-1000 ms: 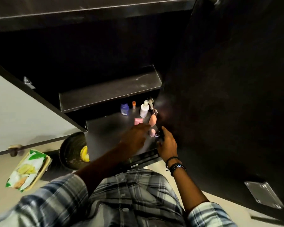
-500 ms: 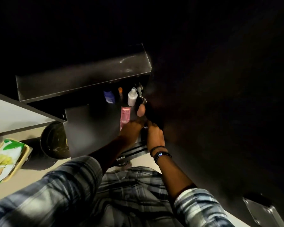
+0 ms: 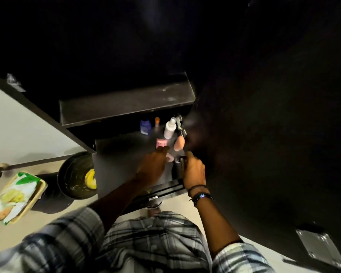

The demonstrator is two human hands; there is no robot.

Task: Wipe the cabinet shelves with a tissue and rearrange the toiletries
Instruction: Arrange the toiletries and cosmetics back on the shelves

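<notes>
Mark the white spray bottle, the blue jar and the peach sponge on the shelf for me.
white spray bottle [image 3: 169, 129]: head view, middle of its body.
blue jar [image 3: 145, 128]: head view, its front face.
peach sponge [image 3: 180, 143]: head view, its rounded middle.

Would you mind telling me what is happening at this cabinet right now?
A person is sorting toiletries on the dark lower cabinet shelf. The left hand reaches toward a small pink packet, while the right hand seems to grip a dark cylindrical bottle at the shelf's right edge. A white spray bottle and a blue jar stand behind. No tissue is visible.
</notes>
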